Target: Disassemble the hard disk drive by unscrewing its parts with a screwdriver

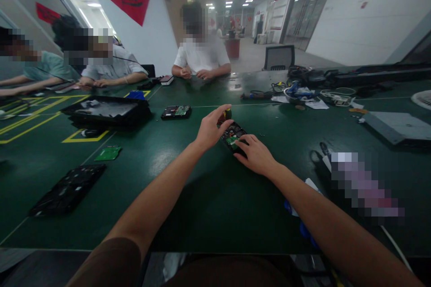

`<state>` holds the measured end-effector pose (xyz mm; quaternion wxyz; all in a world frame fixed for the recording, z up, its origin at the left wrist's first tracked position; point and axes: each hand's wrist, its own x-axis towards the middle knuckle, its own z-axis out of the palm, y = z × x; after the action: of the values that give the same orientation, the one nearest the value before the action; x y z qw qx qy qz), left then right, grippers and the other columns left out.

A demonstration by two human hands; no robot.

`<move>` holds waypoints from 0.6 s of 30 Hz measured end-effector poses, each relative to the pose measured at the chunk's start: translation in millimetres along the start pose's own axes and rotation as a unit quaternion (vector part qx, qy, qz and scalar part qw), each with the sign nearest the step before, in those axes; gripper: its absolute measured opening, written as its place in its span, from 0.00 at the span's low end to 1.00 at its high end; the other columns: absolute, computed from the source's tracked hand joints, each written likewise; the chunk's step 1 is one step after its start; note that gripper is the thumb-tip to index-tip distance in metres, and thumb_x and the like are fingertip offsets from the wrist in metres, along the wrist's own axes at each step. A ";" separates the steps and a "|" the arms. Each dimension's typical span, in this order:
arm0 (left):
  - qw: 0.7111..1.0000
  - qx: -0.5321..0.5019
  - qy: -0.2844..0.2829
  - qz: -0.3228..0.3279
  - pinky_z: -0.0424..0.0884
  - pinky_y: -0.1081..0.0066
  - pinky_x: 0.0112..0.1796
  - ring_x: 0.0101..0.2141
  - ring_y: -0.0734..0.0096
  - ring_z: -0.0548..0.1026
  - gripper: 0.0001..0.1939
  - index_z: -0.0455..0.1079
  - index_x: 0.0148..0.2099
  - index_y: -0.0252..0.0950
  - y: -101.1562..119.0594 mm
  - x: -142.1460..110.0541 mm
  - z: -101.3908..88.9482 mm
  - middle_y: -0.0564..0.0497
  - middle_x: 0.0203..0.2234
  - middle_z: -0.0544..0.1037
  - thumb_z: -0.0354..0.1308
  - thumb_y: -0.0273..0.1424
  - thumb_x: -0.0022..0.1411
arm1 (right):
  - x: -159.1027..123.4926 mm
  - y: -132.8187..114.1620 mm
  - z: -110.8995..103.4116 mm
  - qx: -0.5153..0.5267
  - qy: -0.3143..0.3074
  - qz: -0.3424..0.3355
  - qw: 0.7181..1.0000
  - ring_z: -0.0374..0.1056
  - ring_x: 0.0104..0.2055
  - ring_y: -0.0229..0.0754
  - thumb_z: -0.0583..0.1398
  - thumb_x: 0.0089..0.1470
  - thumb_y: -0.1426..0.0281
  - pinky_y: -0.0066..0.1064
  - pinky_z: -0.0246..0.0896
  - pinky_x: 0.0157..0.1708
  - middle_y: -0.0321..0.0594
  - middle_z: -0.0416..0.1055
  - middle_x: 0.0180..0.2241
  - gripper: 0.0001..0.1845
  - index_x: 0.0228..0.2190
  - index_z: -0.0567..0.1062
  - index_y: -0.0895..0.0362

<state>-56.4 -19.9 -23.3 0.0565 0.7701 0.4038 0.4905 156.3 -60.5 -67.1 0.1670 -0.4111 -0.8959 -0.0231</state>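
A black hard drive with a green circuit board lies on the green table ahead of me. Its board side faces up. My left hand is over the far left part of the drive, fingers curled round a short yellow-and-dark handle, which looks like a screwdriver. The tool's tip is hidden. At the near right edge, my right hand grips the drive, its fingertips resting by the green board. Tiny screw-like bits lie just right of the drive.
On the left are a black drive, a green circuit board, another drive and a black tray. A grey metal box, a cable pile and a pixelated object are on the right. People sit across the table.
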 end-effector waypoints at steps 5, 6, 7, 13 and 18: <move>1.000 0.016 -0.016 0.009 0.76 0.68 0.41 0.36 0.72 0.77 0.25 0.65 0.63 0.43 4.8 0.3 1.6 0.49 0.46 0.78 0.61 0.29 0.64 | 0.0 0.2 -2.3 0.009 -0.005 -0.002 1.000 0.58 0.59 0.56 0.56 0.64 0.58 0.50 0.60 0.57 0.49 0.65 0.56 0.23 0.56 0.73 0.55; 1.000 0.020 -0.016 0.009 0.76 0.68 0.41 0.36 0.71 0.77 0.25 0.65 0.63 0.43 5.1 0.2 1.9 0.49 0.47 0.78 0.61 0.29 0.64 | 0.0 0.2 -2.4 0.008 -0.004 -0.001 1.000 0.58 0.58 0.56 0.56 0.64 0.58 0.50 0.60 0.57 0.50 0.65 0.56 0.23 0.56 0.73 0.55; 1.000 0.025 -0.016 0.008 0.77 0.68 0.41 0.36 0.71 0.78 0.25 0.65 0.63 0.43 5.1 0.0 2.0 0.48 0.47 0.78 0.61 0.30 0.65 | -0.1 0.1 -2.4 0.008 -0.002 0.001 1.000 0.58 0.58 0.55 0.56 0.64 0.58 0.50 0.60 0.57 0.50 0.66 0.56 0.23 0.56 0.73 0.55; 0.998 0.056 -0.018 0.018 0.76 0.66 0.44 0.39 0.68 0.78 0.25 0.66 0.63 0.44 3.3 -1.9 1.3 0.48 0.48 0.78 0.62 0.33 0.64 | 1.4 -2.7 -0.9 0.004 0.011 -0.003 1.000 0.59 0.57 0.55 0.56 0.65 0.57 0.50 0.59 0.57 0.51 0.66 0.54 0.23 0.55 0.73 0.56; 0.997 0.070 -0.021 0.020 0.76 0.66 0.43 0.39 0.68 0.78 0.25 0.66 0.63 0.44 4.5 -2.2 -1.0 0.48 0.47 0.79 0.61 0.34 0.65 | 2.7 -4.5 -0.4 0.000 0.009 0.002 1.000 0.59 0.57 0.55 0.56 0.65 0.57 0.49 0.60 0.56 0.51 0.66 0.54 0.22 0.54 0.74 0.56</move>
<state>-55.1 -24.6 -22.2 0.0008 0.7906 0.4202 0.4454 151.4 -61.6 -65.4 0.1753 -0.4124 -0.8936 -0.0268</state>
